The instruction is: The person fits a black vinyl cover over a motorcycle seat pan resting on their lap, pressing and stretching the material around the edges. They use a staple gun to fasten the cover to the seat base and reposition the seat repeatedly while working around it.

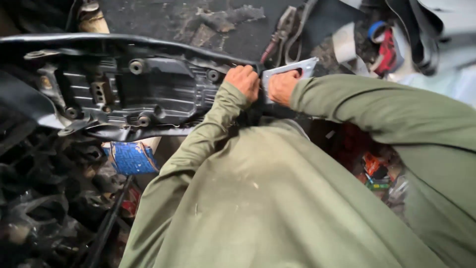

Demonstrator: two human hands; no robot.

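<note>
In the head view, our right hand [282, 87] is closed around a grey staple gun [292, 72] at the black seat base's [129, 89] right edge, with our left hand [244, 82] clenched on that edge. We judge the left fingers sit close enough to catch a staple should the gun slip.

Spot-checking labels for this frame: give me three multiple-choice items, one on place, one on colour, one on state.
1. Where is the metal stapler?
A. at the right end of the black seat base
B. on the floor
C. on the blue tin

2. What colour are the sleeves?
A. red
B. olive green
C. white

3. What is the right hand doing?
A. hanging free
B. gripping the stapler
C. holding pliers

Answers:
1 A, it presses against the base's right edge beside the left hand.
2 B, both arms show green cloth.
3 B, its fingers wrap the handle.
</note>
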